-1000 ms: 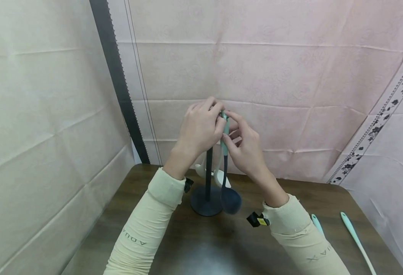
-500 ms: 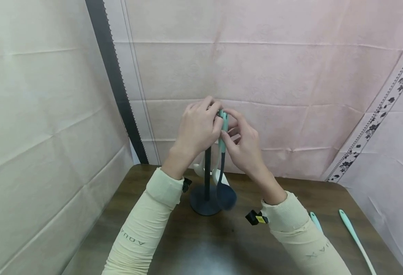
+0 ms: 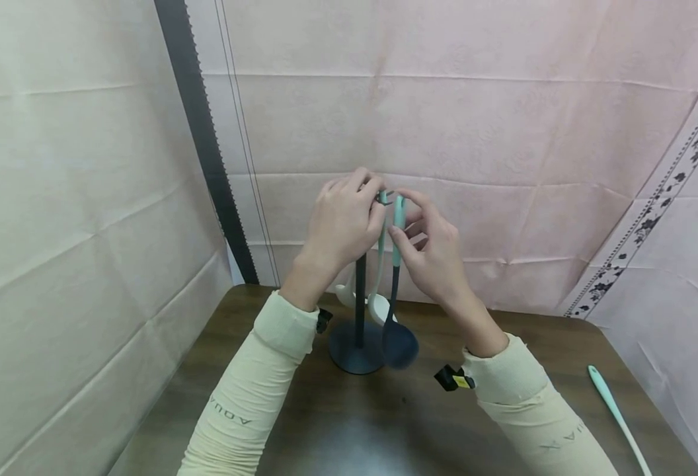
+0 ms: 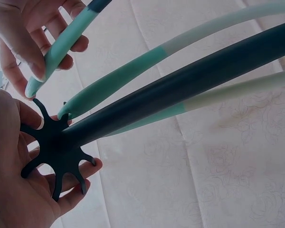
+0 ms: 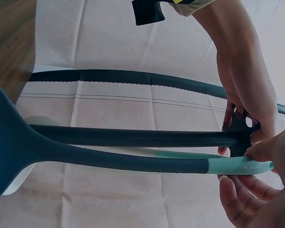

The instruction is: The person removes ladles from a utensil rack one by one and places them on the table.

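My left hand [image 3: 346, 221] grips the top of a dark utensil stand [image 3: 359, 297], its palm and fingers around the ring of curved hooks [image 4: 59, 145]. With thumb and fingertips my right hand [image 3: 432, 251] pinches the mint handle of a dark blue ladle [image 3: 400, 345], which hangs bowl down beside the stand. The handle's end [image 4: 34, 86] is right by the tip of one hook in the left wrist view. Two pale utensils with mint handles hang on the stand; one [image 4: 118, 73] is nearer the ladle, the other [image 4: 154, 118] is behind the pole.
The stand's round base [image 3: 343, 360] rests on a brown wooden table [image 3: 254, 370]. A mint-handled utensil [image 3: 617, 410] lies at the table's right side. Pale cloth [image 3: 474, 132] hangs behind the table and along both sides.
The right hand and the ladle shifted slightly left toward the hooks, then back right, so a gap now shows between the ladle and the hanging utensil. The left hand stays on the stand.
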### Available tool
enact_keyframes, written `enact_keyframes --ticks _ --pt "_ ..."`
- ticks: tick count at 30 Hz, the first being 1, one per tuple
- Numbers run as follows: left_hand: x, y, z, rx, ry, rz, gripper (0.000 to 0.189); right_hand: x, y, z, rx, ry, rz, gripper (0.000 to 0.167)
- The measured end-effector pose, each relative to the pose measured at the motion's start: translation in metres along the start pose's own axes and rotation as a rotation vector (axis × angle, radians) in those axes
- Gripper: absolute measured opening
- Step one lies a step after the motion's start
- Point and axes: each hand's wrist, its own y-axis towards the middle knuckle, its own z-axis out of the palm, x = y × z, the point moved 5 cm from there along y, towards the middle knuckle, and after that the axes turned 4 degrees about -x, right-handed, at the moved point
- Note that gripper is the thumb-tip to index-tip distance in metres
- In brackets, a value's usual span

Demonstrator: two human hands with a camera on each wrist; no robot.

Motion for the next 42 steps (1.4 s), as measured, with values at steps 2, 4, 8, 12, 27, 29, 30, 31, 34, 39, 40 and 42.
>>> enact_keyframes --ticks 2,4,8,12,27,29,30,31,34,39,40,42 --pt "0.000 0.000 0.000 0.000 -0.008 -0.001 0.026 -0.001 0.000 -0.002 -0.007 -0.002 -0.006 0.056" --pt "0.002 -0.001 0.000 0.005 -0.009 -0.007 0.026 -0.001 0.000 -0.003 -0.011 -0.008 -0.017 0.056" --pt "0.007 -0.005 -0.003 0.008 -0.006 -0.026 0.024 -0.003 0.000 -0.004 0.001 -0.022 -0.040 0.056" --pt "0.009 -0.006 -0.005 -0.010 -0.013 -0.024 0.025 -0.006 0.001 -0.008 0.008 -0.035 -0.044 0.056" --pt "0.005 -0.003 -0.005 -0.011 -0.019 -0.013 0.028 -0.021 -0.006 -0.028 -0.015 -0.087 -0.026 0.056" --pt "0.004 -0.003 -0.004 -0.011 -0.021 -0.011 0.028 -0.024 -0.008 -0.031 -0.014 -0.100 -0.018 0.055" --pt "0.003 -0.003 -0.004 -0.011 -0.023 -0.010 0.028 -0.026 -0.010 -0.032 -0.013 -0.111 -0.012 0.055" --pt "0.003 -0.003 -0.004 -0.011 -0.025 -0.009 0.028 -0.028 -0.011 -0.033 -0.012 -0.119 -0.006 0.055" --pt "0.002 -0.003 -0.003 -0.008 -0.029 -0.008 0.029 -0.033 -0.016 -0.038 -0.011 -0.129 0.015 0.056" --pt "0.000 -0.002 0.000 0.002 -0.037 -0.010 0.030 -0.042 -0.024 -0.046 -0.016 -0.138 0.047 0.056" --pt "0.000 -0.002 0.000 0.001 -0.038 -0.010 0.031 -0.044 -0.025 -0.047 -0.018 -0.142 0.051 0.056" --pt "0.000 -0.001 0.001 -0.003 -0.041 -0.008 0.031 -0.047 -0.026 -0.050 -0.023 -0.148 0.054 0.056"
